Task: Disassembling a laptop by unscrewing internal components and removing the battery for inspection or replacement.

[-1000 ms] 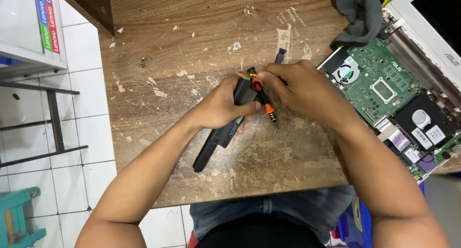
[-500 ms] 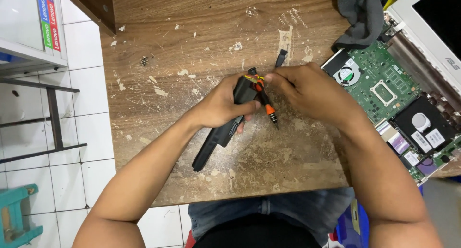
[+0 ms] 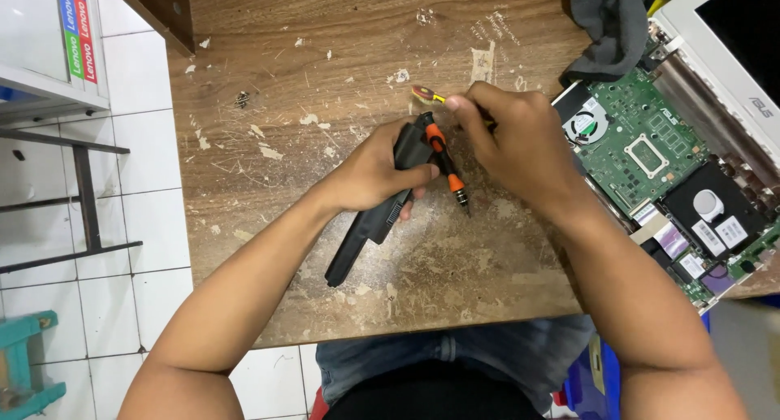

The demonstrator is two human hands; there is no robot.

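White floor tiles (image 3: pixel 138 184) lie left of a scarred wooden table (image 3: pixel 325 71). On it the left hand (image 3: pixel 378 172) clasps a long black battery pack (image 3: pixel 370 225), with an orange-and-black screwdriver (image 3: pixel 445 164) resting across it. The right hand (image 3: pixel 520 144) pinches a small yellow tool (image 3: pixel 426 95). Farther right sits an opened laptop (image 3: pixel 658 160) under a grey cloth (image 3: pixel 609 22).

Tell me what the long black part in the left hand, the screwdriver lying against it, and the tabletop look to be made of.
Long black part: seemingly matte moulded plastic, dull, no glare.
Screwdriver: black-and-orange grip, probably plastic or rubber; grey tip looks like metal.
Tabletop: wood or wood-grain laminate, cannot tell which; brown grain, worn finish with pale chips and scrapes.
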